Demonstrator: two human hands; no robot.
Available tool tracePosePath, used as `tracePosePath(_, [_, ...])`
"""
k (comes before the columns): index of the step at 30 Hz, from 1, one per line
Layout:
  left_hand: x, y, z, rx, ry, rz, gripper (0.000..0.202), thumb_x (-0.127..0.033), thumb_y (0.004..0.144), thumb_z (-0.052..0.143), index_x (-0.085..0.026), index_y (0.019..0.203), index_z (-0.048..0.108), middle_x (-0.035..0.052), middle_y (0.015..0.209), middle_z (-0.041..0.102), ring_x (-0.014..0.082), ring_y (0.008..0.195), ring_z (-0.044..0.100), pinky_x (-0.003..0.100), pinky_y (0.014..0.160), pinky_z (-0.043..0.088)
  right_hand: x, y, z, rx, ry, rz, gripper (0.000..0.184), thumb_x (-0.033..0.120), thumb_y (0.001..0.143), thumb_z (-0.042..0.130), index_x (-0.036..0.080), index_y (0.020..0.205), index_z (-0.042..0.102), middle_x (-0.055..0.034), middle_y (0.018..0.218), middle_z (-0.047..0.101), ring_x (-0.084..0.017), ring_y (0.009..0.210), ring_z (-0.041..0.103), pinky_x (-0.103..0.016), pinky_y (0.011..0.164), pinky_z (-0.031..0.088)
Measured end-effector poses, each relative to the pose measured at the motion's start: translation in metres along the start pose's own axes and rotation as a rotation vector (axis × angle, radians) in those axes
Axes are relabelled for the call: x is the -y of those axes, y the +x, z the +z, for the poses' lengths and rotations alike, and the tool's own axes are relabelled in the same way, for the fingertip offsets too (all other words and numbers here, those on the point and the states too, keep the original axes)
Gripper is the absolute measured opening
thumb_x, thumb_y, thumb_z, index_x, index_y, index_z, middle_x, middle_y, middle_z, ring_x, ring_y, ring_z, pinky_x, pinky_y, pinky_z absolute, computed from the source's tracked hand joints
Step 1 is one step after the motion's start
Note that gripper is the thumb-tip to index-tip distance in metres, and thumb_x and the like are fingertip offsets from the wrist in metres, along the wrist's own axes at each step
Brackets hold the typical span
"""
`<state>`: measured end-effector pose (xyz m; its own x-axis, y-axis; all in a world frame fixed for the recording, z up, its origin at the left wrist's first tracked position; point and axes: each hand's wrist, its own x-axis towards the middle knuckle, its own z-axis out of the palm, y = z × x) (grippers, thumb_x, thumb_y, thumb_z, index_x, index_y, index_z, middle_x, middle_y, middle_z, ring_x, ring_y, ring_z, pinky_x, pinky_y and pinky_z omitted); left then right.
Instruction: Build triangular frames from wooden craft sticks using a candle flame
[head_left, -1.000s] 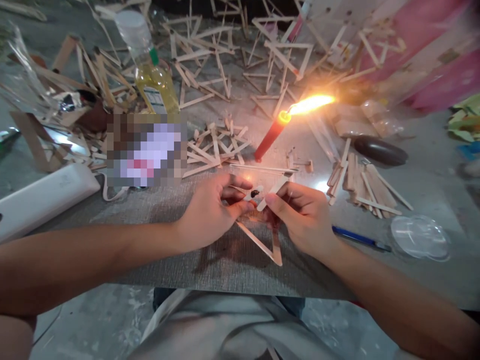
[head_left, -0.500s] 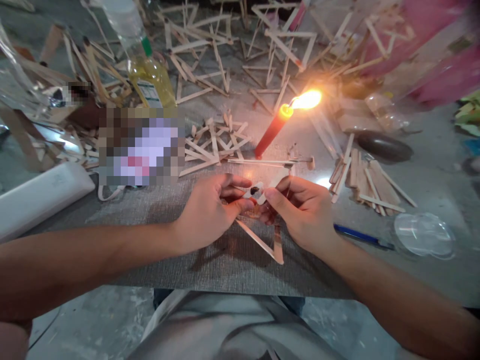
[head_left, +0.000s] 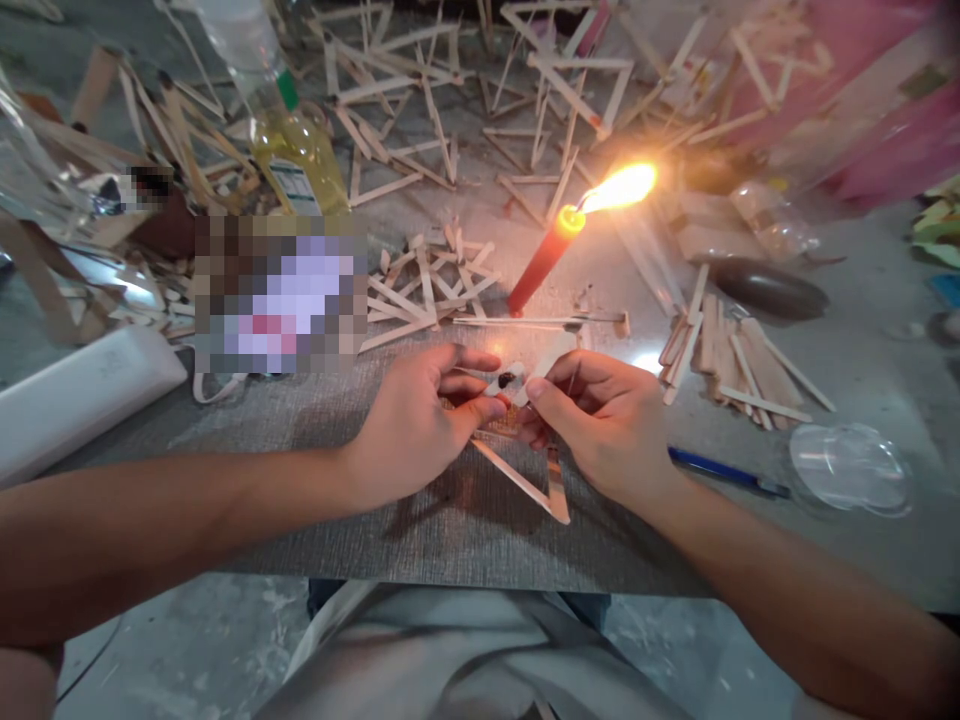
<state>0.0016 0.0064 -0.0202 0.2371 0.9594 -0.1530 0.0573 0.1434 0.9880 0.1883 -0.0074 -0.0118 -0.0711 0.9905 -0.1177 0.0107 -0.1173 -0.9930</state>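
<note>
My left hand [head_left: 409, 430] pinches a short pale wooden stick [head_left: 493, 386] between thumb and fingers; a dark blob [head_left: 508, 380] sits on its end. A flat popsicle stick [head_left: 553, 360] is gripped between the thumb and fingers of my right hand [head_left: 611, 425], its lower end close to the dark blob. Whether the two sticks touch I cannot tell. Below the hands, two sticks joined at a corner [head_left: 556, 508] form a V whose upper part is hidden by my fingers. Just beyond the hands stands a lit red candle [head_left: 544, 265], leaning, with its flame blown rightward.
Loose popsicle sticks [head_left: 739, 360] lie at the right, near a blue pen [head_left: 727, 472] and a clear plastic lid [head_left: 849, 468]. Stick frames [head_left: 431, 285] spread across the back. At the left are a bottle of yellow liquid [head_left: 300, 160], a blurred-out screen [head_left: 292, 300] and a white bar-shaped object [head_left: 90, 395].
The candle flame stretches a little longer and higher to the right. Both hands keep their grips and have barely moved.
</note>
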Motion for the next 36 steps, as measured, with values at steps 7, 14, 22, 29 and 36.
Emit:
tracePosePath(7, [-0.0006,0.0003,0.0008,-0.008,0.016,0.013,0.028,-0.010,0.079,0.077,-0.013,0.105,0.068,0.0063,0.095,0.076,0.0155,0.081,0.075,0.024,0.068,0.062,-0.0004,0.0011,0.0003,-0.005,-0.008,-0.027,0.026,0.035,0.088,0.080,0.020,0.073,0.064,0.0005,0.058,0.071,-0.011,0.046,0.067,-0.019,0.045,0.058])
tracePosePath(14, [-0.0002,0.0005,0.0003,-0.006,0.034,0.051,0.028,-0.009,0.079,0.077,-0.014,0.105,0.067,0.0066,0.103,0.076,0.0128,0.080,0.075,0.021,0.067,0.062,-0.0025,0.0021,0.0023,-0.003,0.015,-0.016,0.028,0.040,0.087,0.080,0.021,0.074,0.065,-0.0006,0.061,0.073,-0.013,0.047,0.068,-0.021,0.046,0.059])
tracePosePath(22, [0.0010,0.0008,-0.0001,0.001,0.039,0.069,0.028,-0.007,0.080,0.076,-0.014,0.105,0.067,0.0050,0.097,0.075,0.0125,0.079,0.075,0.019,0.066,0.061,-0.0016,0.0018,0.0010,0.027,0.010,-0.018,0.027,0.039,0.089,0.079,0.020,0.075,0.065,-0.0001,0.061,0.073,-0.012,0.049,0.069,-0.021,0.047,0.059])
tracePosePath(29, [0.0001,0.0003,-0.0004,0.000,0.039,0.072,0.027,-0.008,0.080,0.077,-0.015,0.104,0.066,0.0054,0.100,0.076,0.0132,0.079,0.076,0.020,0.065,0.062,-0.0015,0.0005,0.0003,0.037,0.008,0.007,0.031,0.044,0.088,0.079,0.020,0.076,0.065,-0.0003,0.063,0.073,-0.013,0.050,0.069,-0.023,0.048,0.060])
tracePosePath(36, [0.0004,0.0002,0.0005,-0.006,0.027,0.063,0.027,-0.011,0.080,0.078,-0.016,0.103,0.066,0.0063,0.106,0.075,0.0128,0.080,0.075,0.021,0.068,0.063,-0.0017,-0.0006,0.0004,0.050,0.010,-0.014,0.029,0.042,0.091,0.077,0.021,0.077,0.064,-0.0004,0.065,0.074,-0.012,0.050,0.069,-0.023,0.049,0.061])
